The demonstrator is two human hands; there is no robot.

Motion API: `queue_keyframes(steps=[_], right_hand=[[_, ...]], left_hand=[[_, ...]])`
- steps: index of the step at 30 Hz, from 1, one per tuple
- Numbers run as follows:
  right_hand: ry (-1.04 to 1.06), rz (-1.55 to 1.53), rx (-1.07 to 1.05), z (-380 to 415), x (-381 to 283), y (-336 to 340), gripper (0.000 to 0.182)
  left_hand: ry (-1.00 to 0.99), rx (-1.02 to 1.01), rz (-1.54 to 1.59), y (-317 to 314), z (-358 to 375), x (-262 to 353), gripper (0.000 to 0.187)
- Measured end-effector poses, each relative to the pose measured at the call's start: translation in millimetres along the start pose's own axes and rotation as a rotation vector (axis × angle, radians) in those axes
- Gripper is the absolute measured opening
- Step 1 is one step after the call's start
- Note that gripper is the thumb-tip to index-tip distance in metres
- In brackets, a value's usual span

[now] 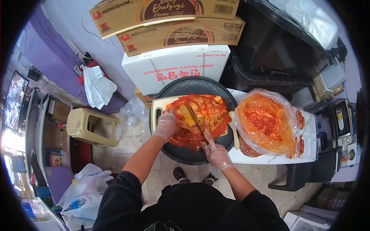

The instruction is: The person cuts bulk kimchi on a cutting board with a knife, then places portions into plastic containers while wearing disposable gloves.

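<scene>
A heap of red-sauced kimchi (208, 111) covers most of a cream cutting board (158, 103), which rests on a round black tray (177, 87). My left hand (166, 125), in a clear plastic glove, grips the left side of the kimchi; its fingertips are partly hidden in the cabbage. In my right hand (218, 154), also gloved, is a knife (195, 120), its blade slanting up and left across the kimchi beside my left fingers. The handle is mostly covered by my right fingers. Red sauce is spread over the board's lower edge.
Right of the tray, a clear bag of kimchi (266, 119) lies on a white surface (254, 158). Behind stand a white noodle carton (173, 63), brown cartons (185, 34) and a black bin (269, 46). A beige stool (83, 123) stands left on the tiled floor.
</scene>
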State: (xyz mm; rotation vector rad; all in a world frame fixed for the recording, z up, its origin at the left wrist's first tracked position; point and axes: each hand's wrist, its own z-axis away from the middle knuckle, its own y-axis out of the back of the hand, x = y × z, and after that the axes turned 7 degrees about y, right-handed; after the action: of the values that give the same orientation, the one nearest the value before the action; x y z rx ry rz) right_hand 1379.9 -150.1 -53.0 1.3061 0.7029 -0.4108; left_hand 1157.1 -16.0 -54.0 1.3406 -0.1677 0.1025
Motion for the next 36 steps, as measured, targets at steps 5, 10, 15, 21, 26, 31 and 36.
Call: queue_keyframes(steps=[5, 10, 15, 21, 26, 31, 36], right_hand=[[0.07, -0.003, 0.069, 9, -29, -1, 0.059], [0.062, -0.013, 0.041, -5, -55, -12, 0.058], [-0.035, -0.033, -0.038, -60, -66, -14, 0.057], [0.045, -0.104, 0.021, -5, -26, -41, 0.055], [0.044, -0.069, -0.074, -50, -19, -41, 0.057], [-0.055, -0.006, -0.152, -42, -34, -29, 0.061], [-0.028, 0.005, -0.173, 16, -3, -26, 0.061]], left_hand=[[-0.135, -0.054, 0.112, 31, 11, -19, 0.106], [-0.288, -0.008, -0.359, -8, -1, -27, 0.042], [-0.163, 0.046, -0.214, -36, -9, -24, 0.036], [-0.145, 0.005, -0.257, -22, -6, -20, 0.037], [-0.162, 0.029, -0.234, -37, -7, -25, 0.04], [-0.068, -0.007, -0.061, -13, 3, -18, 0.037], [-0.111, 0.083, -0.041, -32, -2, -28, 0.057]])
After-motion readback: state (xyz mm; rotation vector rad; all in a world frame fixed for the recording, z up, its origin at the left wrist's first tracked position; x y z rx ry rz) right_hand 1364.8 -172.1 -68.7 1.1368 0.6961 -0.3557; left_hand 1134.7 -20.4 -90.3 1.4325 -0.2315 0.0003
